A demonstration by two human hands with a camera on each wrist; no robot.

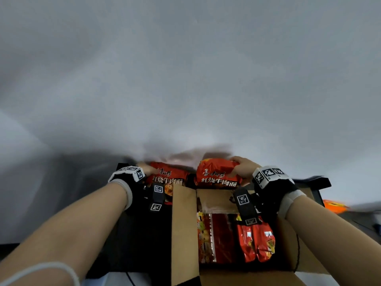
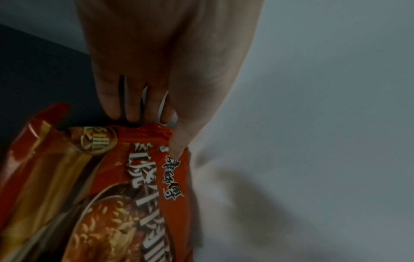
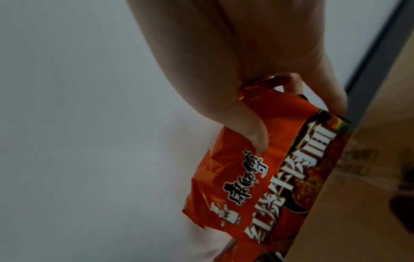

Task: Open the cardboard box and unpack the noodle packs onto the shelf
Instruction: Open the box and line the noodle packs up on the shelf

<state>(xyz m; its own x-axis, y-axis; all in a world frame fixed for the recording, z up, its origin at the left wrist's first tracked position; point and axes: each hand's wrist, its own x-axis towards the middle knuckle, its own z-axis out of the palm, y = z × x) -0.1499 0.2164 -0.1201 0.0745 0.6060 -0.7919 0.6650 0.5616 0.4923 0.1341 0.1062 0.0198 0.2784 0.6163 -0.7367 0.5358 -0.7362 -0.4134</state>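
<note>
Nearest, an open cardboard box (image 1: 183, 234) with flaps folded out. Inside, against its right wall, more noodle packs (image 1: 255, 240), red, standing on edge beside a wide printed bag. Beyond the box, two red packs held side by side in front of a pale grey surface (image 1: 185, 79). Left hand (image 1: 147, 169) clamped on the left noodle pack (image 1: 168, 176) at its top edge: thumb (image 2: 177, 141) pressed on the printed front, fingers (image 2: 112, 99) curled behind. Right hand (image 1: 242, 167) clamped on the right noodle pack (image 1: 217, 175) at its end, thumb (image 3: 246, 124) on the front, fingers wrapped around the back. Whether the packs touch that surface, cannot tell. Far right, something orange (image 1: 334, 206), blurred.
</note>
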